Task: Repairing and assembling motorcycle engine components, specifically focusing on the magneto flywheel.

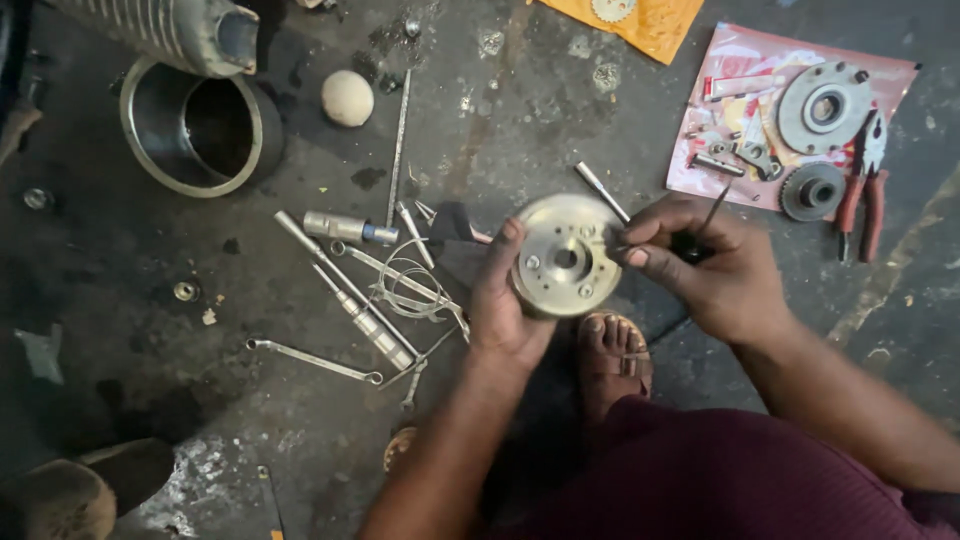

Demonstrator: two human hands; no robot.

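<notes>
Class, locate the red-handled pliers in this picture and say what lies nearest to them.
In the head view, the red-handled pliers lie at the far right on the floor, at the right edge of the pink sheet, beside the small gear.

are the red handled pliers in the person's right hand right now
No, the red-handled pliers lie on the floor beside the pink sheet, while the right hand holds a thin dark tool at the round metal part.
</notes>
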